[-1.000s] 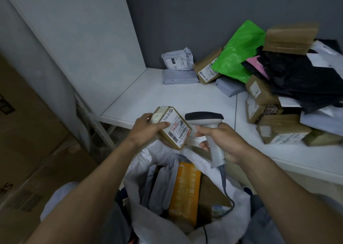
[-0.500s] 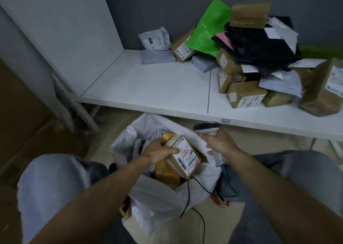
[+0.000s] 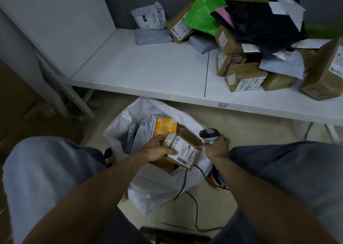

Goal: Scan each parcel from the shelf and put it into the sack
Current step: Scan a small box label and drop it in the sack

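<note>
Both forearms are angling in from the lower frame toward center; the left hand (image 3: 157, 151) is gripping a parcel (image 3: 183, 153), the right hand (image 3: 218, 148) is curling round a scanner (image 3: 208, 134).

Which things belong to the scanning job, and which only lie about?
Job: small brown cardboard parcel, left hand; grey handheld scanner, right hand; white plastic sack; piled parcels on white shelf.
Lying about: flat brown cardboard at left; white side panel.

The sack (image 3: 157, 191) stands on the floor (image 3: 250, 130) before the shelf (image 3: 148, 71). Over its mouth the left hand (image 3: 154, 151) holds a box (image 3: 183, 151). Just right of the box, the right hand (image 3: 219, 147) holds the scanner (image 3: 208, 134). A parcel pile (image 3: 259, 30) lies on the shelf's right.
</note>
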